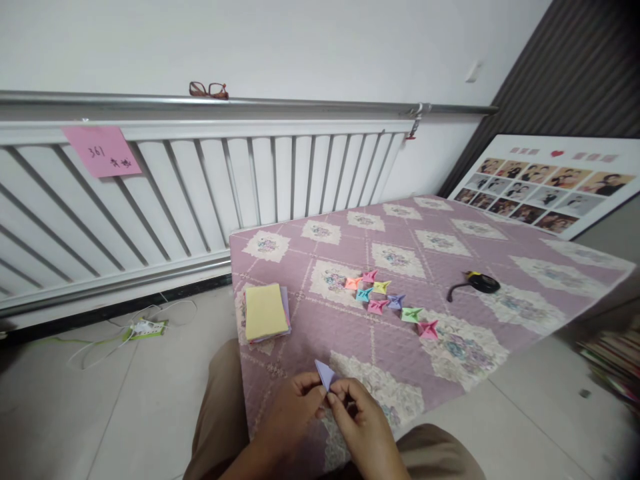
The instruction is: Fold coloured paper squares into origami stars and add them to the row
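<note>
A small folded piece of lilac paper [325,374] is pinched between my two hands over the near edge of the table, its pointed end facing away from me. My left hand [295,408] grips it from the left, thumb and fingers closed. From the right, my right hand [361,415] holds its lower edge between thumb and fingers. Beyond them, several small folded paper pieces [379,307] in pink, orange, yellow, blue and green stand grouped on the cloth. To the left lies a stack of square paper [265,312] with a yellow sheet on top.
A floral purple cloth [350,247] covers the table. A black-and-yellow object with a strap [483,282] lies to the right. Behind stand a white radiator [295,173] and a photo board [545,187]. Glasses [209,90] rest on the pipe; a power strip [145,329] is on the floor.
</note>
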### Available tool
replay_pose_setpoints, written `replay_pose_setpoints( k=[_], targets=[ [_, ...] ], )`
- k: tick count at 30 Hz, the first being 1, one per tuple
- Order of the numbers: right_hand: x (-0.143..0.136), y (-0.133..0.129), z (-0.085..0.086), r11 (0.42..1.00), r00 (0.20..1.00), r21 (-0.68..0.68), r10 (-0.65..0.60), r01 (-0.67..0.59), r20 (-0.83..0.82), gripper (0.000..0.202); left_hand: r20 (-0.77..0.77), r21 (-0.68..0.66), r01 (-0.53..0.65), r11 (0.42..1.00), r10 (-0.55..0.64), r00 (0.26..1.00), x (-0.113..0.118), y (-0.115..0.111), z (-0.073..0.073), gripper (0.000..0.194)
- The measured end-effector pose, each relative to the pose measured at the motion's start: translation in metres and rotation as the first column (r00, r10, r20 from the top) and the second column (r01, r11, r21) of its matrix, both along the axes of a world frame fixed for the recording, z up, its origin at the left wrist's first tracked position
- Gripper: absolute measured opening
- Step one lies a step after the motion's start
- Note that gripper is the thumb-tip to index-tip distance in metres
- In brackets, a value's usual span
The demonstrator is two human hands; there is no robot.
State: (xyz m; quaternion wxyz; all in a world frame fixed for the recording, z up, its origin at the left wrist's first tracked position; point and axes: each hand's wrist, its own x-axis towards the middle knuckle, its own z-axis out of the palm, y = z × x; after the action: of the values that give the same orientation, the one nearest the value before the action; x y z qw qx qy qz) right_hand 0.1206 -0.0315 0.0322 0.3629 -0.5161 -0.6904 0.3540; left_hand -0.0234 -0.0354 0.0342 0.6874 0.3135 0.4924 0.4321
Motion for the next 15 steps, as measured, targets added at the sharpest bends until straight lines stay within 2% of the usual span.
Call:
replay_pose_setpoints(
  k=[8,13,15],
  targets=[
    [0.0001,-0.0006,-0.0003,1.000,1.000,-0.019,0.005,-0.006,-0.024,0.019,-0.084,0.055,0.032,0.998,-0.027,0.996,-0.0009,0.0013,-0.0095,0.028],
    [0.0017,0.0011,0.0034,0.996,0.997,-0.077,0.037,-0.042,-0.063,0.026,-0.107,0.064,0.021,0.998,-0.014,0.994,-0.0011,0.0009,-0.0105,0.029],
    [0.0021,0.0010,0.0045,0.993,0.995,-0.108,0.047,-0.056,-0.086,0.027,-0.132,0.078,0.062,0.995,-0.052,0.990,-0.0019,0.0004,-0.0093,0.029]
  ],
)
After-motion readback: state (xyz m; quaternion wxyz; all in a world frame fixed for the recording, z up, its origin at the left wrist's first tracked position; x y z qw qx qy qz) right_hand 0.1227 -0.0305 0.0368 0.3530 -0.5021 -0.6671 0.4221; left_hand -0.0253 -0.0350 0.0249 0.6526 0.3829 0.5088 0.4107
